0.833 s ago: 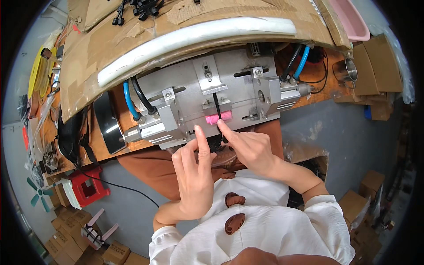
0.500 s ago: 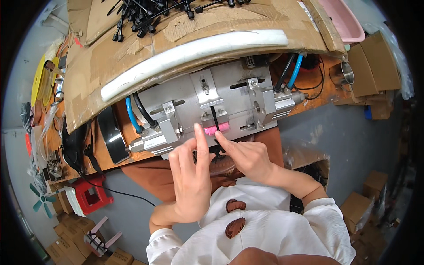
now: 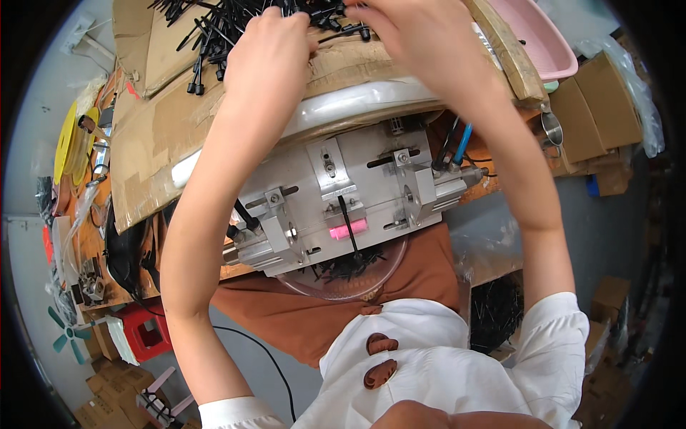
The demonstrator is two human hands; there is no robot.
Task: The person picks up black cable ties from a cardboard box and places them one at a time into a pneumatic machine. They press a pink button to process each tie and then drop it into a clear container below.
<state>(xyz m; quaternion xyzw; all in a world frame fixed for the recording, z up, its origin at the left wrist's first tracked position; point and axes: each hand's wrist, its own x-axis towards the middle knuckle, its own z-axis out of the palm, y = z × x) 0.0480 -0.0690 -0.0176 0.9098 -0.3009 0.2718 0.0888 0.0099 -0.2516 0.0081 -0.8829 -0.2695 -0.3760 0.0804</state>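
Note:
My left hand point(image 3: 268, 61) reaches over the cardboard to the heap of black stick-like parts with thicker capped ends point(image 3: 209, 39). Its fingers are curled in among them; what they hold is hidden. Beside it, my right hand point(image 3: 414, 43) is at the same heap, smeared by motion, its fingertips cut off by the top edge. Below my forearms lies a metal fixture point(image 3: 371, 196) with a clamp block on each side. One thin black part point(image 3: 348, 225) lies across its middle, over a pink cylinder point(image 3: 350, 229), with neither hand touching it.
Cardboard with a white padded edge point(image 3: 357, 98) overhangs the fixture. Under the fixture's front, a clear bowl point(image 3: 314, 292) holds black pieces. To the right are a box of black parts point(image 3: 495, 311), a metal cup point(image 3: 551, 129) and a pink tray point(image 3: 547, 50). A red stool point(image 3: 146, 332) stands lower left.
Both hands have left the pink cylinder and the black part at the fixture and moved up and away to the heap on the cardboard. The bowl below has come into view.

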